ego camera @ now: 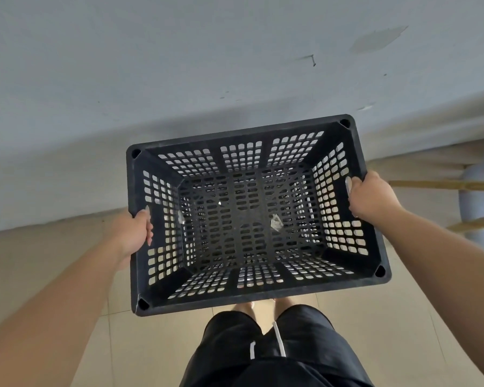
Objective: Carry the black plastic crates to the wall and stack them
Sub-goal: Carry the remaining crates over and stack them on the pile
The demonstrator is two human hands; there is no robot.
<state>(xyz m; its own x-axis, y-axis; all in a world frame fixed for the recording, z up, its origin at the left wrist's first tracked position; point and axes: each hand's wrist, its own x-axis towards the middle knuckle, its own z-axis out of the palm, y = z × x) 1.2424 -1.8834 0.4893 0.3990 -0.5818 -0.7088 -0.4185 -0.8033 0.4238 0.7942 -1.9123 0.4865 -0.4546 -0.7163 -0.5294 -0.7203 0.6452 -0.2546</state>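
I look straight down into one black plastic crate [263, 297] with perforated walls and floor, held level in front of my legs above the tiled floor. My left hand [133, 233] grips its left short rim, thumb hooked inside. My right hand [370, 195] grips the right short rim in the same way. The crate holds only two small scraps on its bottom. The pale wall [179, 65] rises just beyond the crate's far edge. No other crate shows.
Beige floor tiles [53, 261] run up to the wall's base. At the right edge stand wooden poles [444, 185] and a grey rounded object [478, 196]. A nail [313, 60] sticks out of the wall.
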